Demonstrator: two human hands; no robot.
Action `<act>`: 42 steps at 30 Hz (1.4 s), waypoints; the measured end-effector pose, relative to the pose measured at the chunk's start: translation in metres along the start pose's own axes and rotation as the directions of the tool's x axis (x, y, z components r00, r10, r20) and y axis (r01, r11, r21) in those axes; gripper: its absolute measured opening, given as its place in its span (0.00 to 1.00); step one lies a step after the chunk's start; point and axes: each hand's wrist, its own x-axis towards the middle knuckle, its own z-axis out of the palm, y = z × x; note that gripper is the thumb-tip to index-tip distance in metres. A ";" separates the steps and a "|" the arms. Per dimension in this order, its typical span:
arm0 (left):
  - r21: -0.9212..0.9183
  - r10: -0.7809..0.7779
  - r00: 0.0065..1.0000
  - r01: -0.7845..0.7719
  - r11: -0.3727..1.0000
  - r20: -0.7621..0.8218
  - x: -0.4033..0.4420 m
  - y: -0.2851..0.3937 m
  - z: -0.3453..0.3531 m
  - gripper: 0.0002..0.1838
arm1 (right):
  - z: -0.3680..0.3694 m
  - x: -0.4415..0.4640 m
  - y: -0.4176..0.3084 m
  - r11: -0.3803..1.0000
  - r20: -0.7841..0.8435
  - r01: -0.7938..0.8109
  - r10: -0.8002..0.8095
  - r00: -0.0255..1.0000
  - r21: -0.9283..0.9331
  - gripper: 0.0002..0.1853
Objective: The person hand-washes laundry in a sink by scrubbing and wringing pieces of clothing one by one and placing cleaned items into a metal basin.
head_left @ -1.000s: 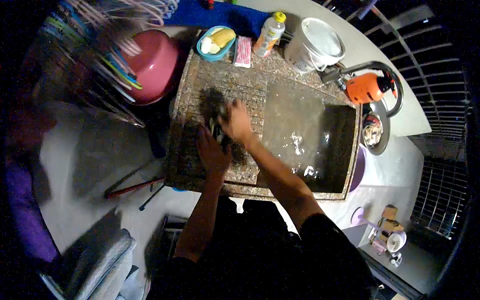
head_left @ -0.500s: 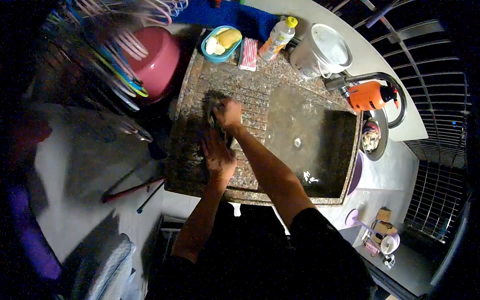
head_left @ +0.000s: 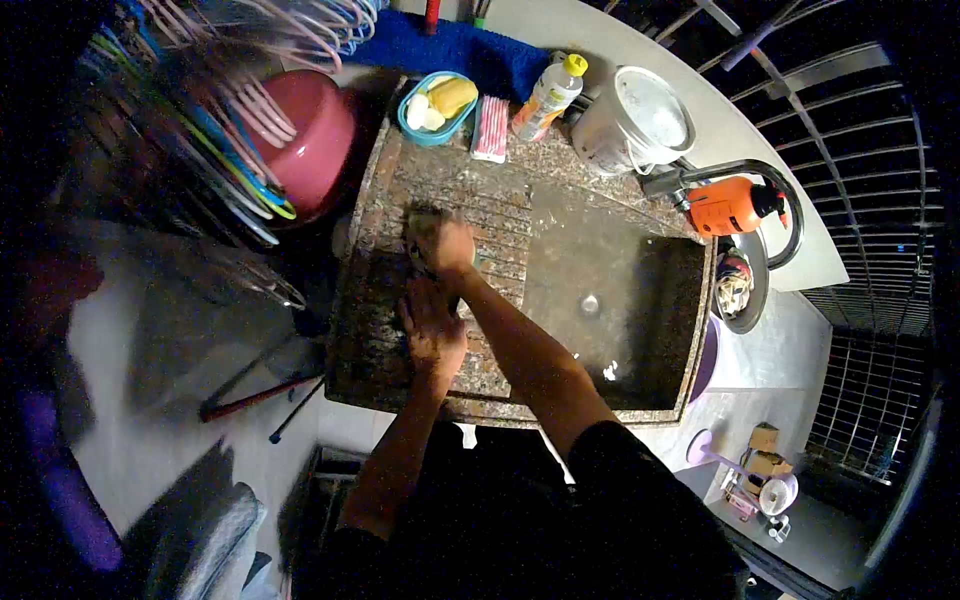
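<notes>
My right hand [head_left: 448, 245] is closed in a fist over the ribbed washboard [head_left: 500, 245] of a speckled stone sink, slightly blurred by motion. Bunched under and beside it is a dark, wet-looking cloth [head_left: 424, 218], whose outline blends into the stone. Closer to my body, my left hand [head_left: 436, 328] lies flat with its fingers stretched forward, pressing on the board's dark left part. What is under its fingertips is hard to make out. To the right is the sink basin [head_left: 570, 260], its bottom wet, with small white bits near the front.
Along the back edge stand a blue soap dish [head_left: 425, 136], a pink-striped brush [head_left: 490, 130], a yellow-capped bottle [head_left: 548, 97] and a white bucket [head_left: 615, 125]. An orange sprayer [head_left: 725, 207] sits by the black-hosed faucet [head_left: 665, 184]. Hangers [head_left: 235, 150] and a red basin [head_left: 318, 145] are at left.
The view has shifted slightly, so the sink sits a little lower. My right hand still moves over the cloth in a fist; my left hand stays flat on the board.
</notes>
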 end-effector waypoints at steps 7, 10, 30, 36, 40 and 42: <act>-0.092 0.120 0.990 -0.127 0.988 -0.078 -0.019 -0.022 0.065 0.36 | -0.081 -0.122 -0.051 0.980 0.014 0.078 -0.082 0.997 0.182 0.19; 0.121 0.089 0.996 -0.091 0.989 0.020 0.000 0.003 -0.007 0.35 | -0.052 -0.038 -0.020 0.999 0.042 -0.038 0.037 0.998 0.014 0.21; -0.526 0.001 0.978 -0.114 0.843 -0.210 -0.038 0.001 -0.056 0.19 | -0.151 -0.170 -0.069 0.977 0.093 0.037 -0.058 0.994 0.212 0.24; -0.293 -0.086 0.959 0.003 0.956 -0.270 0.006 -0.002 0.003 0.16 | -0.101 -0.131 -0.031 0.979 0.046 0.135 -0.144 0.989 0.152 0.13; -0.012 0.091 0.714 -0.138 0.990 -0.694 0.030 -0.007 0.020 0.15 | -0.090 -0.110 -0.018 0.962 -0.002 0.216 -0.218 0.976 0.165 0.11; 0.072 0.158 0.790 -0.143 0.987 -0.593 0.033 -0.011 0.022 0.15 | -0.086 -0.105 -0.017 0.971 0.016 0.137 -0.142 0.990 0.194 0.11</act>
